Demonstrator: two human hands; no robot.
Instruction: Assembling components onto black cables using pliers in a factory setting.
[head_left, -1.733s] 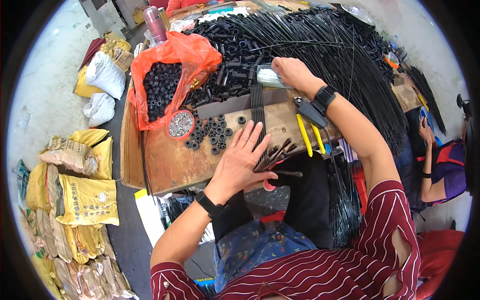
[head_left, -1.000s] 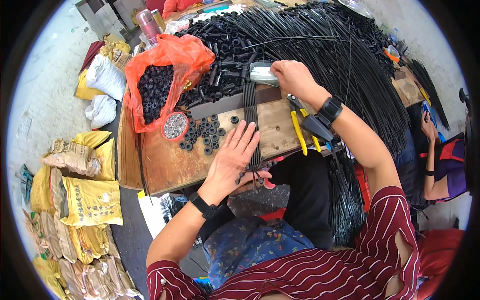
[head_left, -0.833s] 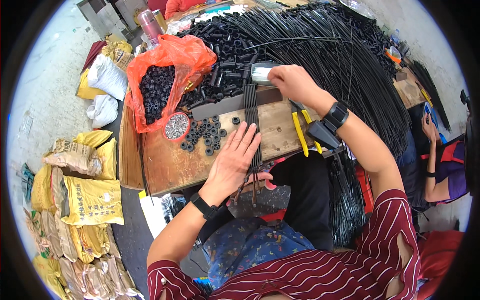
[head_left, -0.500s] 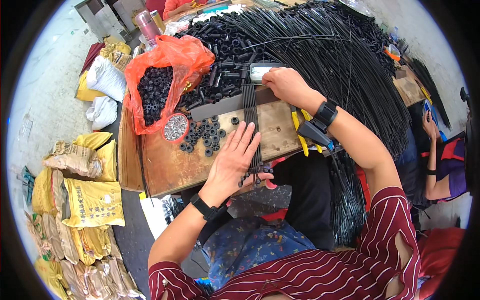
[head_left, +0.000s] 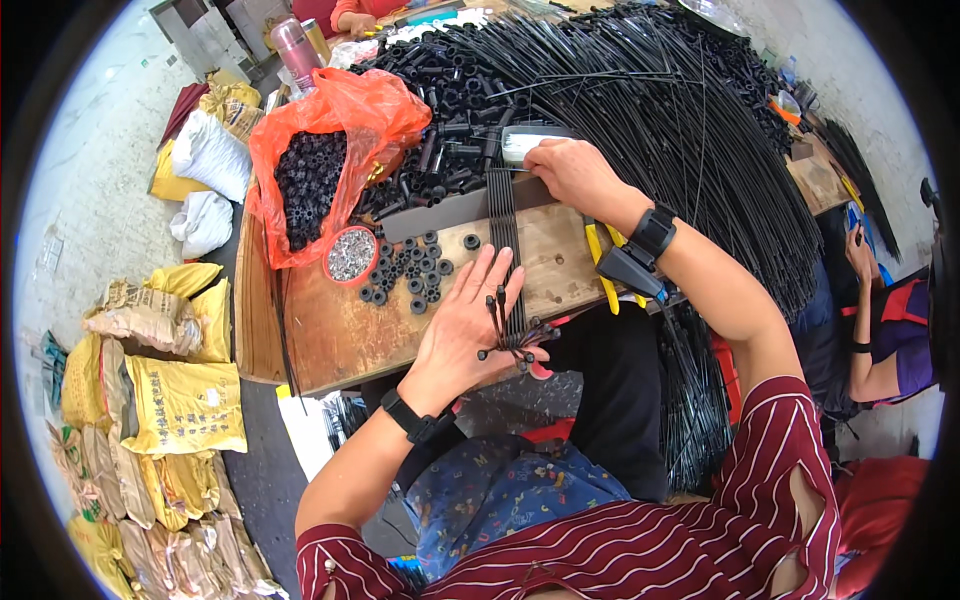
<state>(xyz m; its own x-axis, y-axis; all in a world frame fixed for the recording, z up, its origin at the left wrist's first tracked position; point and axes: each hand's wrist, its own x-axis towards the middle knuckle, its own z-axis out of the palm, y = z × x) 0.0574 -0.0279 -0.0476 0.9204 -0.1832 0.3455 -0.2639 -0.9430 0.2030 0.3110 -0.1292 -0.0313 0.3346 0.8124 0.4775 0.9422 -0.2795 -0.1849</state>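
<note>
1. Wooden workboard (head_left: 330,330) is carrying everything here.
2. Orange plastic bag (head_left: 340,130) of black spacers is lying at the board's far left.
3. Right hand (head_left: 575,175) is closing around a white block (head_left: 525,143) at the strip's far end.
4. Left hand (head_left: 470,330), fingers spread, is pressing flat on the black cable-tie strip (head_left: 503,235) at its near end.
5. Loose black spacers (head_left: 410,275) are lying just left of it.

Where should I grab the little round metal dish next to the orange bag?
Probably by its rim, coming from above. The metal dish sits flat on the wooden board, open side up and full of tiny parts, with the orange bag crowding its far side.
</note>
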